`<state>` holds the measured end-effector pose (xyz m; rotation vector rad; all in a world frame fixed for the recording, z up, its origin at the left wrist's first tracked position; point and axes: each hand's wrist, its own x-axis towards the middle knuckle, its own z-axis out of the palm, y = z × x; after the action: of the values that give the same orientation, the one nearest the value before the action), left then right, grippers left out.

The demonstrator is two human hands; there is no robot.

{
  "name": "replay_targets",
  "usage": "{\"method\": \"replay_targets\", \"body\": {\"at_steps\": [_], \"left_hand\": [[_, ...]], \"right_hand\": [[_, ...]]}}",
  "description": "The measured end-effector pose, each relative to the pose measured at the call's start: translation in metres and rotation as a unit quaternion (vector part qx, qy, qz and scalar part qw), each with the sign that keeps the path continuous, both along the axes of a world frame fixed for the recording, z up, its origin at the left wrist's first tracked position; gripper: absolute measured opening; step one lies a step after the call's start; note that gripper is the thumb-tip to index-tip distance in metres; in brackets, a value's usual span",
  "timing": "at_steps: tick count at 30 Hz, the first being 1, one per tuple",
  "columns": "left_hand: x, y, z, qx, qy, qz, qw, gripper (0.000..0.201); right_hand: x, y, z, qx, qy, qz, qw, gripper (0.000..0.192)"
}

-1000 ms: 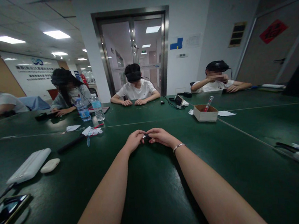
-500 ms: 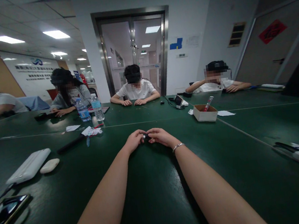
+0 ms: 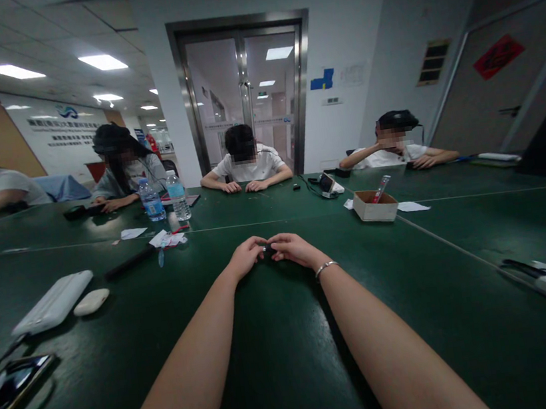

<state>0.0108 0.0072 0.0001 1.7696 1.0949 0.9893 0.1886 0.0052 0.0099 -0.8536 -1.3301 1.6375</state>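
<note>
Both my hands meet over the middle of the dark green table (image 3: 282,351). Between their fingertips is a small black object with a silver part (image 3: 267,250); fingers cover much of it, so its exact kind cannot be made out. My left hand (image 3: 247,256) is closed, pinching the silver side. From the other side, the closed fingers of my right hand (image 3: 295,248) grip the black part. A silver bangle (image 3: 326,268) circles my right wrist.
To the left lie a white pouch-like case (image 3: 54,302), a white oval case (image 3: 91,302) and a phone (image 3: 18,389). Two water bottles (image 3: 178,197) stand beyond paper scraps (image 3: 167,238). An open box (image 3: 375,207) sits at right. Several people sit across the table.
My hands stay in nearly the same place, with the silver part showing slightly differently between the fingers. The person opposite has lowered their head a little.
</note>
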Motion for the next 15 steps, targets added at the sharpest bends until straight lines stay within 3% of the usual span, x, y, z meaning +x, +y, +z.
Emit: {"method": "replay_targets", "body": {"at_steps": [15], "left_hand": [[-0.0008, -0.0033, 0.003, 0.007, 0.004, 0.006, 1.0, 0.03]], "right_hand": [[-0.0006, 0.0002, 0.0001, 0.0, -0.006, -0.004, 1.0, 0.012]]}}
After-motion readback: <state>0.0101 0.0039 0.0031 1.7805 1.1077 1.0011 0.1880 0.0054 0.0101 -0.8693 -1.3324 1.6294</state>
